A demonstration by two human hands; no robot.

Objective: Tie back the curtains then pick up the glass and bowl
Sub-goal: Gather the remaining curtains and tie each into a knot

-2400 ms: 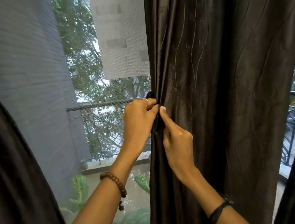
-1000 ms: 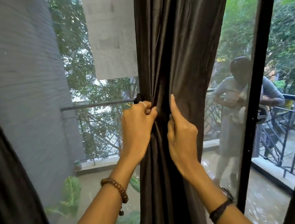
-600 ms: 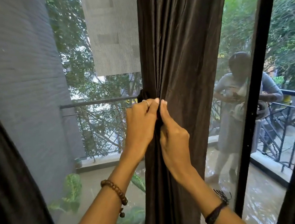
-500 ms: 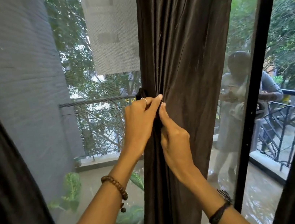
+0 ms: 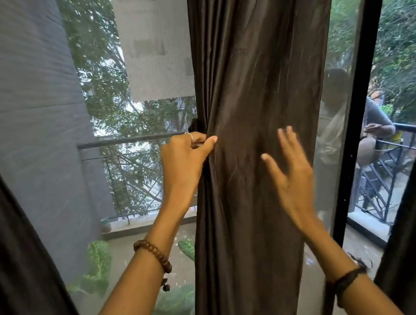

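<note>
Since the previous frame the right hand (image 5: pixel 291 180) has left the pinch point and now spreads open, fingers straight, just right of the gathered fold of the curtain (image 5: pixel 257 75). The left hand (image 5: pixel 185 164) alone pinches that fold at the curtain's left edge. Risk: with only 1 hand gripping, the slick fabric may slip and the bunch fan out again. Glass and bowl are not in view.

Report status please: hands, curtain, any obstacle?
Left hand pinches curtain at its gathered edge. Right hand open, blurred, in front of the cloth. Glass, bowl not in view.
</note>
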